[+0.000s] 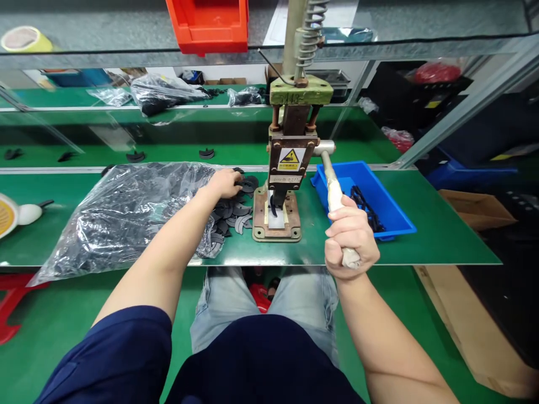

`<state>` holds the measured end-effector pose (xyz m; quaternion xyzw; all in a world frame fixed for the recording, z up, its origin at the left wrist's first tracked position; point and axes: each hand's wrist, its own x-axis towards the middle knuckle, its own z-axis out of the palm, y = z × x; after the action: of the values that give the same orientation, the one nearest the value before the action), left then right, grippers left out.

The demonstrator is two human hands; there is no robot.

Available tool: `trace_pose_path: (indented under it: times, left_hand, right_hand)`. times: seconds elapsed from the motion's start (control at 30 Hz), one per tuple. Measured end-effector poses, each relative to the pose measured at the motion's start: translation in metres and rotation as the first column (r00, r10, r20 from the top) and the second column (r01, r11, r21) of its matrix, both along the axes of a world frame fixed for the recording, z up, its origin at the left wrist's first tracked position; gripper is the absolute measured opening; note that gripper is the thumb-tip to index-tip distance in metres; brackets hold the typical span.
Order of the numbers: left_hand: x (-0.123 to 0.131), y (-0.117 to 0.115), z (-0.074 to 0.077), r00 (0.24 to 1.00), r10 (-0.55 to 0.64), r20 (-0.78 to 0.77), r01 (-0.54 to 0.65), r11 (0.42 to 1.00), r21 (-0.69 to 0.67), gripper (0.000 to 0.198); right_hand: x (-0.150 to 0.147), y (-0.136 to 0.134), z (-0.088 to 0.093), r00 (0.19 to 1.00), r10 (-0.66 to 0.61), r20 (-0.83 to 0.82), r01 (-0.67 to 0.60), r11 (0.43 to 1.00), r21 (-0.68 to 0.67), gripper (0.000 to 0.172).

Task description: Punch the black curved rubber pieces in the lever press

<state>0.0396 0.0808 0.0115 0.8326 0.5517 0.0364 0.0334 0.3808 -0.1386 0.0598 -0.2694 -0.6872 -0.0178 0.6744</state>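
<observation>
A curved black piece point(274, 209) is lying on the pale plate point(277, 222) on the base of a hand press point(289, 140), which is standing on the green table point(438, 238). From the press's side, a lever handle point(332, 179) is slanting down toward the front right, and the right hand point(352, 238) is gripping its wrapped end with fingers closed around it. Left of the base, a heap of loose black pieces point(231, 216) is spreading beside a clear plastic bag point(130, 207). The left hand point(226, 183) is resting over the heap's far part, fingers bent downward; whether it is pinching a piece, I cannot tell. Right of the press, a blue bin point(389, 206) is holding dark parts point(366, 207). Farther back, an orange bin point(213, 44) is sitting on a metal shelf point(118, 28).
</observation>
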Motion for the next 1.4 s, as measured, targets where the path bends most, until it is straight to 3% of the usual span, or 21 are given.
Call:
trace_pose_path:
  times: [0.17, 0.3, 0.47, 0.63, 0.73, 0.8, 0.87, 0.93, 1.03, 1.2, 1.4]
  left_hand:
    - [0.030, 0.014, -0.007, 0.994, -0.043, -0.099, 0.042, 0.999, -0.008, 0.055]
    - [0.051, 0.024, -0.005, 0.980, -0.049, -0.191, 0.027, 0.993, -0.117, 0.065]
    - [0.058, 0.031, 0.005, 0.966, -0.066, -0.251, 0.033, 0.991, -0.132, 0.065]
    - [0.035, 0.025, 0.024, 0.992, -0.008, -0.124, -0.008, 0.992, -0.128, 0.036]
    - [0.024, 0.000, 0.026, 0.989, 0.083, 0.125, -0.065, 0.988, -0.140, 0.023]
    - [0.025, -0.026, 0.020, 0.910, 0.195, 0.365, -0.090, 0.954, -0.285, 0.022]
    - [0.034, -0.056, 0.011, 0.758, 0.347, 0.552, -0.045, 0.873, -0.486, 0.022]
    - [0.047, -0.081, 0.002, 0.618, 0.444, 0.649, 0.045, 0.804, -0.593, 0.022]
    - [0.065, -0.104, -0.009, 0.502, 0.495, 0.710, 0.121, 0.772, -0.624, 0.026]
    - [0.077, -0.105, -0.016, 0.442, 0.527, 0.726, 0.104, 0.774, -0.625, 0.022]
    - [0.083, -0.100, -0.020, 0.469, 0.527, 0.709, 0.062, 0.781, -0.622, 0.031]
  right_hand:
    - [-0.001, 0.001, 0.002, 1.000, 0.005, -0.010, -0.005, 1.000, 0.021, 0.017]
    - [-0.001, 0.000, 0.002, 1.000, 0.010, 0.000, -0.010, 1.000, 0.020, 0.016]
    - [0.002, 0.000, 0.001, 1.000, 0.021, 0.013, -0.022, 0.999, 0.030, 0.015]
    - [0.003, 0.000, 0.002, 1.000, 0.004, 0.024, -0.004, 1.000, 0.009, 0.015]
    - [0.001, -0.001, 0.002, 1.000, 0.000, 0.018, 0.000, 1.000, 0.005, 0.015]
    - [0.000, 0.000, 0.002, 1.000, 0.004, 0.007, -0.004, 1.000, 0.009, 0.014]
    - [-0.002, 0.001, 0.002, 1.000, 0.002, -0.009, -0.002, 1.000, 0.016, 0.014]
    - [-0.003, 0.002, 0.002, 1.000, -0.004, -0.022, 0.005, 1.000, 0.030, 0.014]
    - [-0.004, 0.004, 0.002, 1.000, -0.001, -0.026, 0.002, 0.999, 0.047, 0.015]
    - [-0.005, 0.005, 0.002, 1.000, -0.001, -0.022, 0.002, 0.998, 0.057, 0.015]
    - [-0.007, 0.004, 0.004, 0.999, -0.016, -0.034, 0.018, 0.999, 0.050, 0.015]
